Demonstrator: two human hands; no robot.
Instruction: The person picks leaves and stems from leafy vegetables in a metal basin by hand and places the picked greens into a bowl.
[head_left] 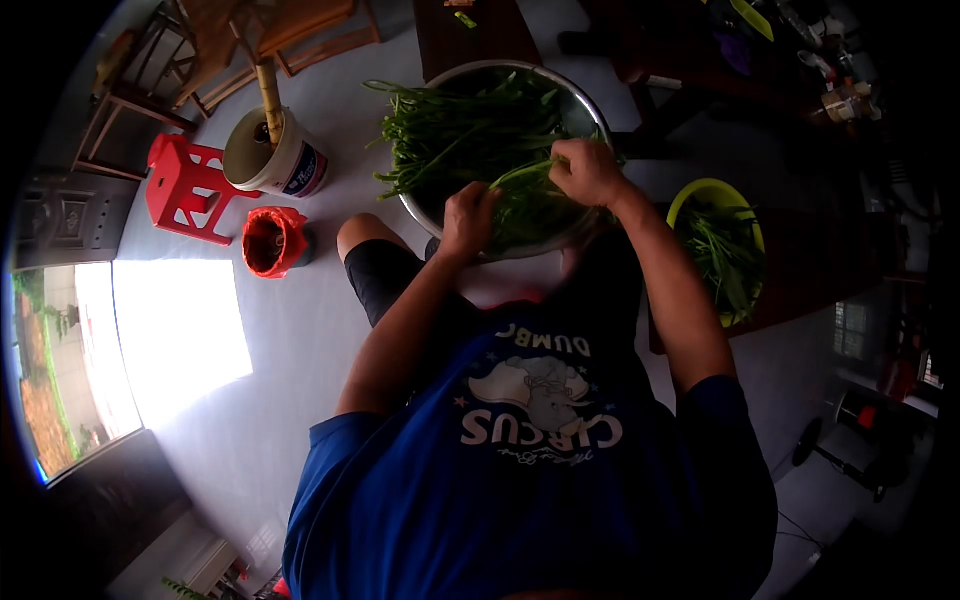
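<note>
A wide metal basin (596,110) stands in front of my knees, heaped with long-stemmed leafy greens (470,125) that hang over its left rim. Above the basin's near side, a few light green vegetable stems (525,178) stretch between my two closed hands. My left hand (468,220) grips one end near the left part of the rim. At the other end, my right hand (588,172) pinches the stems, held slightly higher and farther right. Loose leaves (530,215) lie in the basin beneath them.
To my right, a yellow-green basin (714,186) of cut greens rests on a dark bench (810,255). On the left are a white bucket (252,150) with a bamboo piece, a red plastic stool (182,185) and a red-lined bin (285,226). Wooden chairs (300,30) stand behind.
</note>
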